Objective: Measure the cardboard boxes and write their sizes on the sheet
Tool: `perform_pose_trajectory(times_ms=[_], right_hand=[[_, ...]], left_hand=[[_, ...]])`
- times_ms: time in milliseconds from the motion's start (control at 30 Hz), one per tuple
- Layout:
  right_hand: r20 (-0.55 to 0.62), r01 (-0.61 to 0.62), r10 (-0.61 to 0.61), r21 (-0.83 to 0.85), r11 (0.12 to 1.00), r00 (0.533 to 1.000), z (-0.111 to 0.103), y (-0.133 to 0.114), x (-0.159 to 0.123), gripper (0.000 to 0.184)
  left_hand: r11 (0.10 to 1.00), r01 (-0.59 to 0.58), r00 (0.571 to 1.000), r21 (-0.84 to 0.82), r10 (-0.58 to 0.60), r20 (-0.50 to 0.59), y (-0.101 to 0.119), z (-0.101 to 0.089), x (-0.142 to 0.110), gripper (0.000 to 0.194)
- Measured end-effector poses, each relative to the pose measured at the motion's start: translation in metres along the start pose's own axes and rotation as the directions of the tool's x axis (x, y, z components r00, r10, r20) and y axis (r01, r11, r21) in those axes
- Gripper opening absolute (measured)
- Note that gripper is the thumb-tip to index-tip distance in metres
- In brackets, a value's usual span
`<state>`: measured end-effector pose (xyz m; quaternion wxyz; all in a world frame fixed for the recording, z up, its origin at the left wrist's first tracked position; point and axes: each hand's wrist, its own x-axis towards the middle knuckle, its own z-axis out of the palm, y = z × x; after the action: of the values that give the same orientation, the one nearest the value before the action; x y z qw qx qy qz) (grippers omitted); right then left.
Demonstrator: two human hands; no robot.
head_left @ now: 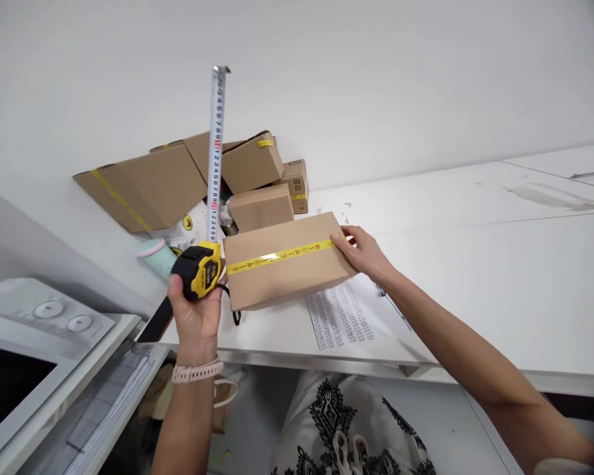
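Note:
My left hand (198, 313) is closed around a black and yellow tape measure (197, 270). Its white blade (216, 155) sticks straight up, with a metal hook at the top end. Just right of it, my right hand (363, 251) grips the right end of a brown cardboard box (287, 264), thumb on top. A yellow printed tape strip runs lengthwise along this box. The box is held tilted above the white table, its left end close beside the tape measure. A black wrist strap (236, 315) dangles between the tape measure and the box.
Several cardboard boxes (148, 188) stand against the wall behind. A mint cup with a pink rim (157, 257) sits at left, near a white appliance (44, 316). A sheet with printed rows (339, 316) lies on the white table (495, 290) under the held box.

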<state>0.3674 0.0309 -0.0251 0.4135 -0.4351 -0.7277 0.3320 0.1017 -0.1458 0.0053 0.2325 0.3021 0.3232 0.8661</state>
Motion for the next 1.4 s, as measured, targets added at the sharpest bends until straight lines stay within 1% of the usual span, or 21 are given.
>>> perform_pose_trajectory(times_ms=[100,200,300,367,400,467,533,567,633,700,800,833,900,967,1033,1067,1100,1167,1233,1300,1400], right_hand=[[0.0,-0.056,0.056,0.012,0.998,0.998,0.006,0.004,0.013,0.062],[0.027,-0.071,0.07,0.039,0.997,0.997,0.014,0.006,0.028,0.067],[0.036,-0.087,0.085,0.07,0.994,0.996,0.025,0.006,0.043,0.062],[0.026,-0.117,0.114,0.115,0.986,0.993,0.032,0.007,0.053,0.061],[0.016,-0.13,0.129,0.141,0.981,0.992,0.034,0.009,0.058,0.061],[-0.013,-0.124,0.129,0.187,0.974,0.992,0.039,0.013,0.068,0.064],[-0.033,-0.066,0.075,0.214,0.975,0.997,0.041,0.016,0.075,0.064],[-0.036,-0.032,0.041,0.217,0.976,0.999,0.041,0.016,0.077,0.062],[-0.009,-0.004,0.006,0.205,0.979,1.0,0.039,0.014,0.079,0.058],[0.045,-0.04,0.032,0.187,0.982,0.998,0.035,0.009,0.079,0.057],[0.077,-0.1,0.088,0.158,0.982,0.993,0.024,0.002,0.077,0.059],[0.075,-0.09,0.081,0.131,0.987,0.994,0.021,0.0,0.077,0.061],[0.12,-0.039,0.032,0.052,0.998,0.992,0.014,-0.002,0.073,0.068],[0.233,0.032,-0.03,-0.004,0.999,0.972,0.008,-0.004,0.063,0.073],[0.309,0.141,-0.131,-0.009,0.99,0.942,0.003,-0.006,0.042,0.073],[0.311,0.215,-0.201,-0.008,0.977,0.929,0.001,-0.007,0.027,0.072],[0.283,0.305,-0.287,-0.02,0.952,0.915,0.0,-0.008,0.009,0.07],[0.223,0.428,-0.4,-0.1,0.898,0.889,-0.002,-0.005,-0.03,0.069],[0.194,0.503,-0.47,-0.189,0.843,0.861,0.0,0.006,-0.068,0.071],[0.166,0.534,-0.508,-0.254,0.806,0.845,0.004,0.023,-0.099,0.071],[0.164,0.542,-0.518,-0.303,0.784,0.84,0.011,0.052,-0.128,0.069]], left_hand=[[0.999,0.033,0.999,0.029,-0.032,-0.037,-0.005,0.0,0.004,0.039],[0.998,0.04,0.993,0.056,-0.033,-0.114,-0.003,0.0,-0.001,0.039],[0.996,0.035,0.979,0.084,-0.018,-0.201,0.006,-0.004,-0.017,0.039],[0.994,0.086,0.974,0.066,-0.07,-0.217,0.013,-0.012,-0.033,0.041],[0.99,0.137,0.972,0.029,-0.129,-0.198,0.016,-0.017,-0.042,0.043],[0.954,0.285,0.95,-0.096,-0.294,-0.101,0.022,-0.03,-0.061,0.045],[0.873,0.431,0.899,-0.229,-0.437,0.028,0.026,-0.042,-0.079,0.044],[0.831,0.483,0.873,-0.276,-0.48,0.082,0.027,-0.046,-0.088,0.042],[0.776,0.546,0.837,-0.316,-0.526,0.154,0.027,-0.053,-0.102,0.041],[0.754,0.584,0.812,-0.3,-0.549,0.199,0.022,-0.058,-0.109,0.042],[0.752,0.606,0.796,-0.261,-0.567,0.212,0.014,-0.064,-0.106,0.041],[0.761,0.599,0.801,-0.251,-0.566,0.195,0.012,-0.064,-0.103,0.04],[0.807,0.547,0.837,-0.224,-0.537,0.107,0.012,-0.062,-0.093,0.039],[0.886,0.438,0.892,-0.152,-0.45,-0.05,0.017,-0.052,-0.084,0.044],[0.957,0.29,0.935,-0.029,-0.289,-0.207,0.026,-0.039,-0.077,0.05],[0.974,0.225,0.943,0.039,-0.208,-0.26,0.031,-0.032,-0.075,0.051],[0.981,0.167,0.946,0.099,-0.131,-0.297,0.036,-0.026,-0.074,0.05],[0.978,0.091,0.941,0.185,-0.024,-0.337,0.046,-0.02,-0.072,0.047],[0.97,0.074,0.933,0.233,0.015,-0.36,0.053,-0.02,-0.072,0.043],[0.957,0.087,0.923,0.278,0.028,-0.385,0.059,-0.026,-0.072,0.042],[0.928,0.172,0.899,0.33,-0.01,-0.438,0.065,-0.035,-0.07,0.042]])
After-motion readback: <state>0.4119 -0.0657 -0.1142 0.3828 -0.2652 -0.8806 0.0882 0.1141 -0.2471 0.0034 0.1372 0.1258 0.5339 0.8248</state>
